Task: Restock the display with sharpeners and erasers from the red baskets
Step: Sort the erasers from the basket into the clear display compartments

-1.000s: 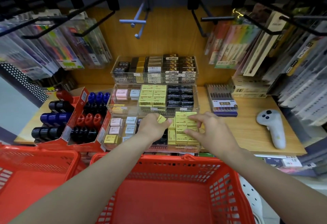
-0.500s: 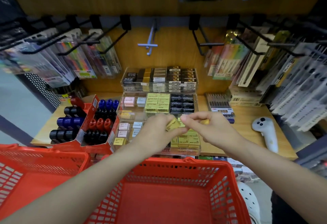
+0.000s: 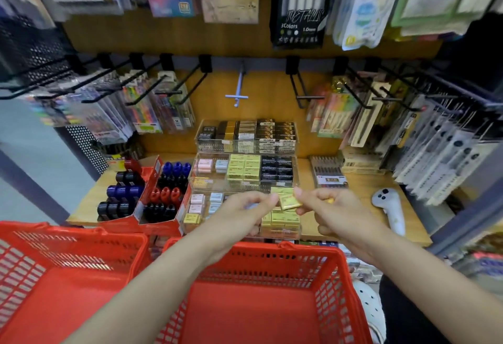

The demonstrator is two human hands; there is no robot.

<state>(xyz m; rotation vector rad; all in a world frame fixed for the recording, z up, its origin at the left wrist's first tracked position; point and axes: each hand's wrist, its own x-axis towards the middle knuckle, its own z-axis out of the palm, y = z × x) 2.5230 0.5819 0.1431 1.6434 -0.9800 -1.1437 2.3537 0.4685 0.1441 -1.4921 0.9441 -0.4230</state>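
Observation:
A yellow eraser (image 3: 289,202) is held between both hands just above the bottom tier of the clear acrylic display (image 3: 206,183). My left hand (image 3: 242,214) pinches its left edge with curled fingers. My right hand (image 3: 333,211) pinches its right end, and a second small yellow piece shows between its fingers. Rows of yellow erasers (image 3: 280,220) fill the bottom tier under the hands. Two red baskets, the left one (image 3: 68,232) and the right one (image 3: 272,249), sit in front of me; both insides look bare.
Red cardboard boxes of black, blue and red sharpeners (image 3: 166,194) stand left of the display. A white controller (image 3: 389,207) and a box of pens (image 3: 328,176) lie on the wooden shelf at right. Black hooks with hanging pen packs (image 3: 152,109) jut out overhead.
Both hands rose from the bottom tier's yellow rows and came together around one yellow eraser. The camera tilted upward, showing more of the hanging packs.

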